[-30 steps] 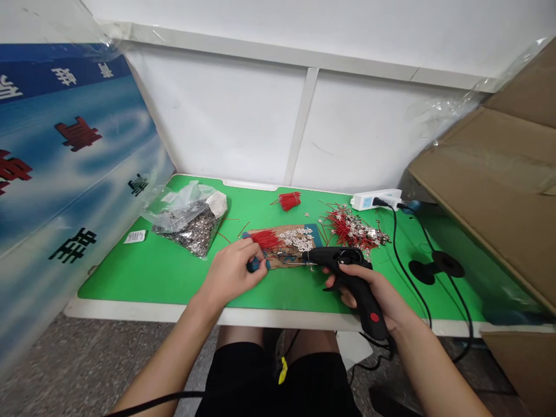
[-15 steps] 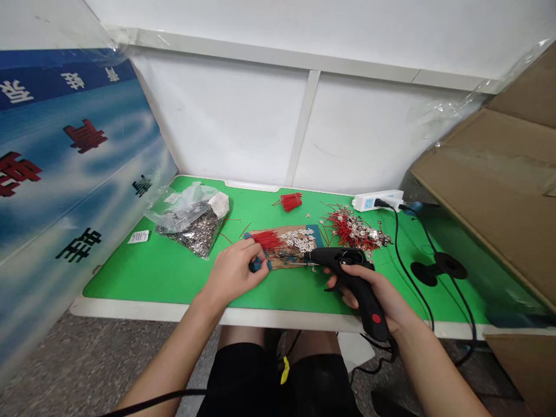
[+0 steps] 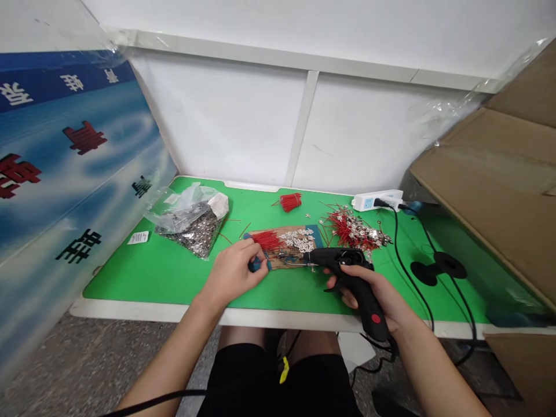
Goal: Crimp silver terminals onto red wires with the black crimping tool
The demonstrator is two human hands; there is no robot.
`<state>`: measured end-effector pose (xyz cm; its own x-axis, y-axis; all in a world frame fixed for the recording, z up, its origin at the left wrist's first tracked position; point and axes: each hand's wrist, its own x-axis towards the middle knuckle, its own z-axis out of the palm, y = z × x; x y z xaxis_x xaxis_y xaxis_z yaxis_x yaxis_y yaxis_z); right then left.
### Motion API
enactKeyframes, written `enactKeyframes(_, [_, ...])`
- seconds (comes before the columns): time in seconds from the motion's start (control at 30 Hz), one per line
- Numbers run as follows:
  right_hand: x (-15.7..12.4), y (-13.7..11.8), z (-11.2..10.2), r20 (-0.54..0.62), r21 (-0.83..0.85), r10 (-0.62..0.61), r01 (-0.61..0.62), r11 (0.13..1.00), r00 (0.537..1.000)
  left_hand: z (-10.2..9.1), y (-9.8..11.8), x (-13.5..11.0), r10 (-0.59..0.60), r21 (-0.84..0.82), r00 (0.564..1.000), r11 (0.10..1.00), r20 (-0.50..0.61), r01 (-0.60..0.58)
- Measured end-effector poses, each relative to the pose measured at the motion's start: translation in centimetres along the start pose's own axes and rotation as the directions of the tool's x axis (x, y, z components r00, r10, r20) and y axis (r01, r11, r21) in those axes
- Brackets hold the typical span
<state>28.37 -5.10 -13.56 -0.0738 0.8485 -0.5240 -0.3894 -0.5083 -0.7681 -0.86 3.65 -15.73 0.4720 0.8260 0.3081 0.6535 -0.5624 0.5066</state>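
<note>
Holding black soldering gun (image 3: pixel 362 296) near red wires (image 3: pixel 266 239)

My left hand (image 3: pixel 237 266) covers part of the cardboard's (image 3: pixel 317 236) left end; what its fingertips pinch is too small to tell. The black gun-shaped tool (image 3: pixel 367 307) hides most of my right palm (image 3: pixel 384 295), and its thin tip blurs into the clutter. The view's edges crop my left forearm (image 3: pixel 174 347), the brown box (image 3: pixel 490 168) and the printed panel (image 3: pixel 91 168). The white label's (image 3: pixel 138 237) print is unreadable.
</note>
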Motion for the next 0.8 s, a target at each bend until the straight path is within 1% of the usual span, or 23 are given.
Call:
enactKeyframes(0.1, [-0.1,-0.1,0.1,0.000,0.011,-0.008,0.008,1.000,1.000,0.0,-0.1,0.0,-0.003,-0.006,1.000,1.000,0.005,0.003])
enactKeyframes(0.23, [-0.2,-0.1,-0.2,0.007,0.043,-0.057,0.056,0.997,0.998,0.0,-0.2,-0.1,-0.002,-0.007,1.000,1.000,0.009,0.002])
enactKeyframes(0.4, [-0.7,0.3,-1.5,0.028,0.116,-0.112,0.108,0.987,0.993,0.1,-0.3,-0.2,0.000,-0.004,1.000,1.000,0.009,0.000])
enactKeyframes(0.57, [-2.2,0.1,-3.7,-0.037,0.146,-0.168,0.172,0.974,0.985,0.2,-0.2,-0.2,-0.007,-0.002,1.000,1.000,0.006,0.007])
enactKeyframes(0.67, [-2.7,0.2,-5.1,-0.086,0.196,-0.187,0.201,0.960,0.979,0.3,-0.3,-0.2,-0.006,-0.002,1.000,1.000,0.004,0.006])
enactKeyframes(0.73, [-2.7,0.3,-5.6,-0.107,0.228,-0.222,0.241,0.943,0.969,0.3,-0.4,-0.2,-0.007,-0.006,1.000,1.000,0.009,0.007])
enactKeyframes(0.8, [-2.5,0.4,-5.6,-0.117,0.250,-0.252,0.274,0.929,0.961,0.2,-0.4,-0.2,-0.013,-0.012,1.000,1.000,0.015,0.013])
